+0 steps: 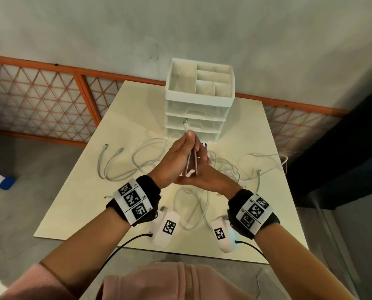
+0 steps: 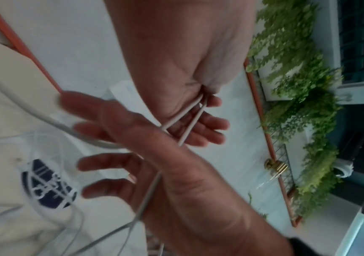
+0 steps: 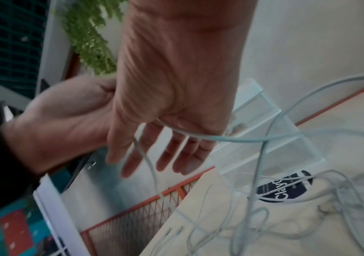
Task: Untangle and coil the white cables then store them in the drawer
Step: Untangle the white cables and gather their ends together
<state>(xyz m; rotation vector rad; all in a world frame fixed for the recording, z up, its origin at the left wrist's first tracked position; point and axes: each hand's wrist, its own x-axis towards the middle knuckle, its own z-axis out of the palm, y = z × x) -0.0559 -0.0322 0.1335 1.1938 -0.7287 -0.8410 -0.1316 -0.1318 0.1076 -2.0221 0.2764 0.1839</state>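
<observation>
Above the tangle, my left hand (image 1: 174,158) pinches a doubled white cable (image 1: 191,163) at thumb and fingertips, while my right hand (image 1: 202,172), fingers straight, touches it nearer me.

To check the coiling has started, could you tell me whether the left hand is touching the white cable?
Touching: the left wrist view shows the white cable pinched by the left hand.

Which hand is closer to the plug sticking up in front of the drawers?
Left. The left hand pinches the cable just below the plug; the right hand sits lower, toward the person.
</observation>
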